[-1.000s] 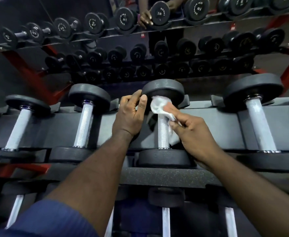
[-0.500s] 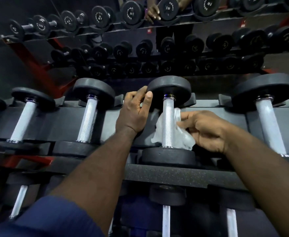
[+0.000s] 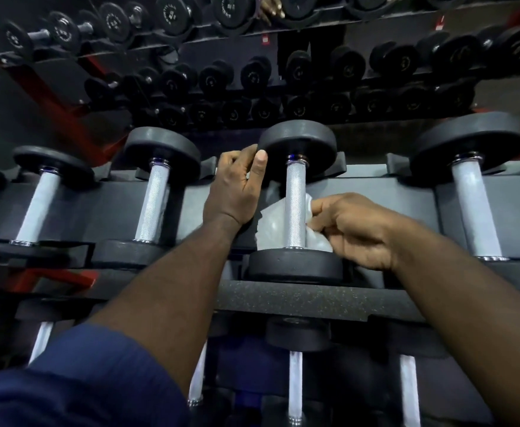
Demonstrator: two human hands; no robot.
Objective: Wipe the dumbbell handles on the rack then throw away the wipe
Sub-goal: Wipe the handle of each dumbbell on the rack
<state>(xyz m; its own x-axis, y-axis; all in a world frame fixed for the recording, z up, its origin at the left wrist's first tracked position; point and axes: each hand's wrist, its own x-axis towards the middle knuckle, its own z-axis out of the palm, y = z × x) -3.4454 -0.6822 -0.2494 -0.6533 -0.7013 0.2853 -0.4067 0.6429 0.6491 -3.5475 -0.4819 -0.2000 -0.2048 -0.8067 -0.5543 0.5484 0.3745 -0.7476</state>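
Observation:
A black dumbbell with a knurled silver handle [image 3: 295, 208] lies in the middle of the top shelf of the rack [image 3: 314, 298]. A white wipe [image 3: 268, 226] is passed behind and under that handle, showing on both sides of it. My right hand [image 3: 354, 229] pinches the wipe's right end just beside the handle. My left hand [image 3: 235, 188] grips the left edge of the dumbbell's far weight head [image 3: 297, 147], thumb on its rim.
More dumbbells lie on the same shelf: two to the left [image 3: 155, 201] and one to the right [image 3: 472, 208]. A lower shelf holds further handles [image 3: 295, 389]. A mirror behind reflects rows of dumbbells [image 3: 252, 78] and red rack legs [image 3: 64, 118].
The wipe went from the top of the handle, under my right fingers, to behind and below it. My right hand moved down and to the right. The left hand kept its hold.

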